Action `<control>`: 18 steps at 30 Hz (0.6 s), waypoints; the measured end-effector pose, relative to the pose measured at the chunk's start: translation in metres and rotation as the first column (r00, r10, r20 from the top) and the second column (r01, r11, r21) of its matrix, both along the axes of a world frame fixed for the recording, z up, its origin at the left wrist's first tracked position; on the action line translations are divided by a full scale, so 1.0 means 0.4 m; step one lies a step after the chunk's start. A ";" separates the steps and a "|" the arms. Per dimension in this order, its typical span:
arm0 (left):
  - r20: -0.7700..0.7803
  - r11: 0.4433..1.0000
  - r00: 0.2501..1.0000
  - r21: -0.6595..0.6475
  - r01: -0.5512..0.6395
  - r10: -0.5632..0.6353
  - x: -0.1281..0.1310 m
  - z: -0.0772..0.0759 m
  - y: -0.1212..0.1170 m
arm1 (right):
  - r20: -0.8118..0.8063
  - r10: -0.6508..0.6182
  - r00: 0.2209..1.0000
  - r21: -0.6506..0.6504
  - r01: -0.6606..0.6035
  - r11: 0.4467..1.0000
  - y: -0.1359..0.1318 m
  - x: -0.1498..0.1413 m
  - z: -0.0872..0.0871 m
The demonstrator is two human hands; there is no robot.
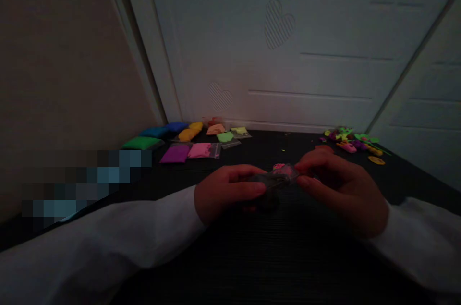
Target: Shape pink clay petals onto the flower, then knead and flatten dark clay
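In the dim middle of the head view, my left hand (228,189) is closed on a small clear plastic bag (272,180), its thumb lying along the top. Some pink material shows in or behind the bag's far end; I cannot tell which. My right hand (344,189) pinches the bag's right corner between thumb and fingertips. Just beyond the bag a bit of bright pink clay (278,166) is partly visible. The fingers under the bag are mostly hidden.
A dark table (273,257) lies below. At the back left are several coloured packets, including a purple packet (175,153), a pink packet (200,150) and a green packet (142,143). Colourful small pieces (347,144) are heaped at the back right. A pale panel (234,45) rises behind.
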State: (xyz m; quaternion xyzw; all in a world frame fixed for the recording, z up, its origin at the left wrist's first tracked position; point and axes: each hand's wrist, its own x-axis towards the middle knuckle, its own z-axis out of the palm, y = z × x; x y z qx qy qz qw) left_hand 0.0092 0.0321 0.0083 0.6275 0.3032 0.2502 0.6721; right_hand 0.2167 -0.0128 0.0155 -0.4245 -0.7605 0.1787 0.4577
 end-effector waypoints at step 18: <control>0.132 0.964 0.983 -0.218 0.152 -0.125 0.005 0.002 -0.003 | 0.042 0.142 0.989 -0.079 -0.139 0.987 -0.005 0.004 0.008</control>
